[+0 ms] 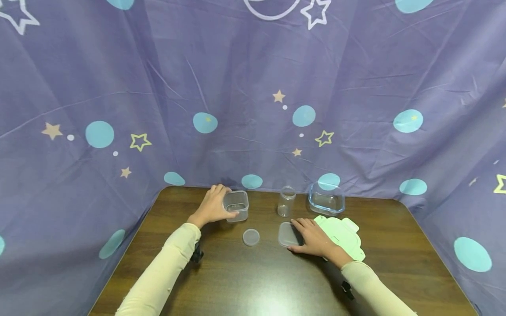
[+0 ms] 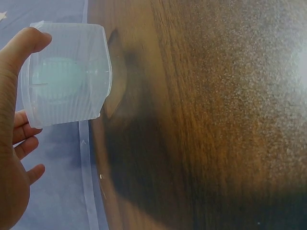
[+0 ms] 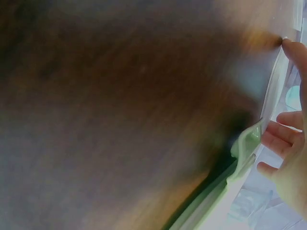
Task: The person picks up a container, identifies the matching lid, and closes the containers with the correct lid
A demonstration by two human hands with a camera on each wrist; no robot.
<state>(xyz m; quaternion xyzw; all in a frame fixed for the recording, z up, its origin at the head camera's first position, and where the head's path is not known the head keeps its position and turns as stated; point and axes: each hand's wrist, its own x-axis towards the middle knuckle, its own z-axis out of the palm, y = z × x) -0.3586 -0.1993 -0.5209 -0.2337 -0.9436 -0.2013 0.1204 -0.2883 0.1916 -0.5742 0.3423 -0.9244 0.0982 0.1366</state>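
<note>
My left hand holds a clear square plastic container, thumb on the near side and fingers round the far side. In the left wrist view the thumb lies over the ribbed wall of the container. My right hand grips a translucent square lid across its width, thumb at the near edge and fingers at the far edge. The hand covers the lid's right part. In the right wrist view the thumb tip meets the edge of the lid. Between the hands lies a small round lid.
A clear round jar stands at the back centre. Right of it is a rectangular glass container with a blue-tinted rim. A pale green lid with side flaps lies beside the right hand. A patterned curtain hangs behind the wooden table.
</note>
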